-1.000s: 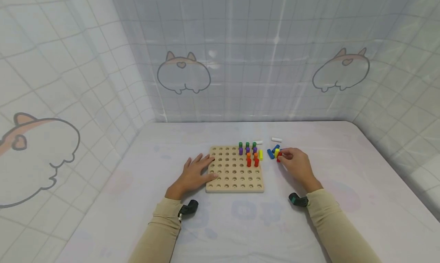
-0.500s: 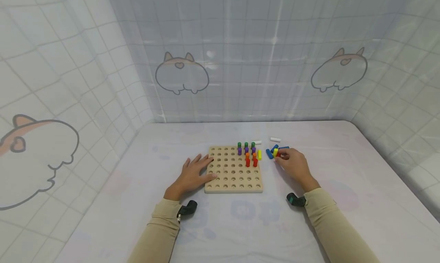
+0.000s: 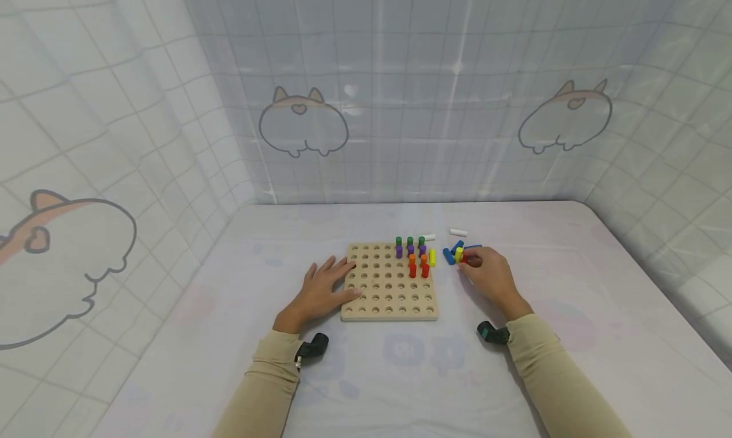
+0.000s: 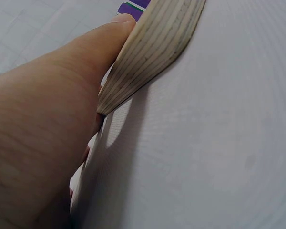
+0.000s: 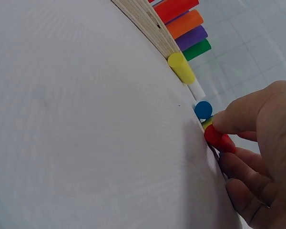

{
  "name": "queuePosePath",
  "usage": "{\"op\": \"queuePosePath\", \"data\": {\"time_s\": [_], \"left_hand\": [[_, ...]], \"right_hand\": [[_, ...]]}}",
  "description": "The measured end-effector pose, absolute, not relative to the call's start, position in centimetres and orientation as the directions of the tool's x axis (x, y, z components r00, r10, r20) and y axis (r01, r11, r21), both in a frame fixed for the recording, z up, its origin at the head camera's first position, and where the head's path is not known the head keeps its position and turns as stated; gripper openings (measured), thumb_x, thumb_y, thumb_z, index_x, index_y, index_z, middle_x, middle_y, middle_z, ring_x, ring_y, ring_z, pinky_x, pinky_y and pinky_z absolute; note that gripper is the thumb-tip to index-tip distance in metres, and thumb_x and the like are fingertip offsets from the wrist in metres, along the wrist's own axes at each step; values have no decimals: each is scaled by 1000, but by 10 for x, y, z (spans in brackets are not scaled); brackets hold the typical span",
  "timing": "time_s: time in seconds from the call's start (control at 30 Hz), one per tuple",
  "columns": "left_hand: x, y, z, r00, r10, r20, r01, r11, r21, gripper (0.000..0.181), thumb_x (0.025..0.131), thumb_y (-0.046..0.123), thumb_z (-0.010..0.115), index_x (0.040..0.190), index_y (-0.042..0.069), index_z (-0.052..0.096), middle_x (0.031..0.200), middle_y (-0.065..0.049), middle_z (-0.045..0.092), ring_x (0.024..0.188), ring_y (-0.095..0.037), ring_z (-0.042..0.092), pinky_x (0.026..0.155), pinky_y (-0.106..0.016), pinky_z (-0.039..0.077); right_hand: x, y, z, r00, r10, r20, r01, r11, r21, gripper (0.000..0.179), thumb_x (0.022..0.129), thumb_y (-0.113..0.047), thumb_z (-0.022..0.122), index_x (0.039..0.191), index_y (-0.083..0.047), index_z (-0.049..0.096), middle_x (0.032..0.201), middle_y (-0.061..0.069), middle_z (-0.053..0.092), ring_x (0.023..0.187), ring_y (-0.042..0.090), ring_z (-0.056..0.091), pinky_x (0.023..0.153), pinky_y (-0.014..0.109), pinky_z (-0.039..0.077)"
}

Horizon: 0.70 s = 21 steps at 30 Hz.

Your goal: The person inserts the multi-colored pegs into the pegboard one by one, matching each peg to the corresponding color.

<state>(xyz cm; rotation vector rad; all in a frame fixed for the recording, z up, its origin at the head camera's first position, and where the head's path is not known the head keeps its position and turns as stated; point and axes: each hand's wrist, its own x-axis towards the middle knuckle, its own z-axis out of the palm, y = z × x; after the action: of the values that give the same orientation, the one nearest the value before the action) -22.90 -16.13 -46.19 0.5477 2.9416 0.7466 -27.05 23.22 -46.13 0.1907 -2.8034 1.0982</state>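
My left hand [image 3: 321, 294] lies with spread fingers over the left edge of a wooden pegboard [image 3: 377, 298]; its thumb [image 4: 95, 45] rests along the board in the left wrist view. Right of the board, my right hand [image 3: 490, 274] pinches a red peg [image 5: 218, 138] between thumb and fingers, low over the table. A yellow peg [image 3: 459, 255] is right beside the fingertips, partly hidden in the right wrist view. Blue pegs [image 3: 448, 256] lie around it. Green [image 3: 410, 241], purple [image 3: 399, 252], orange [image 3: 412, 259] and red pegs [image 3: 413, 271] stand in the board's right-hand holes.
Another yellow peg [image 3: 432, 258] lies against the board's right edge. White pegs [image 3: 458, 232] lie farther back on the pale tablecloth [image 3: 400, 374]. A tiled-pattern curtain [image 3: 429, 164] hangs behind and at both sides.
The right hand has shifted slightly and its fingers have closed in over the red peg, which shows less now. A blue peg behind the fingertips shows more. The left hand stays put.
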Motion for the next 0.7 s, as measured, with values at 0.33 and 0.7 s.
{"op": "queuePosePath", "data": {"time_s": [0.33,0.7], "left_hand": [[-229,-161,-460,-936,350,27,320,818,478,80,93,61,59,157,19,38,162,-5,31,152,-31,14,118,-61,-3],[-228,-161,-458,-937,349,25,316,814,487,80,93,61,59,157,18,38,162,-5,31,152,-31,14,118,-61,-4]], "right_hand": [[-266,226,-456,-979,-49,198,-169,741,-650,37,90,-10,74,124,2,64,116,19,59,108,37,63,94,51,53],[-264,223,-456,-978,-41,205,-172,719,-674,38,90,-3,70,127,5,62,114,20,57,106,36,63,92,49,55]]}}
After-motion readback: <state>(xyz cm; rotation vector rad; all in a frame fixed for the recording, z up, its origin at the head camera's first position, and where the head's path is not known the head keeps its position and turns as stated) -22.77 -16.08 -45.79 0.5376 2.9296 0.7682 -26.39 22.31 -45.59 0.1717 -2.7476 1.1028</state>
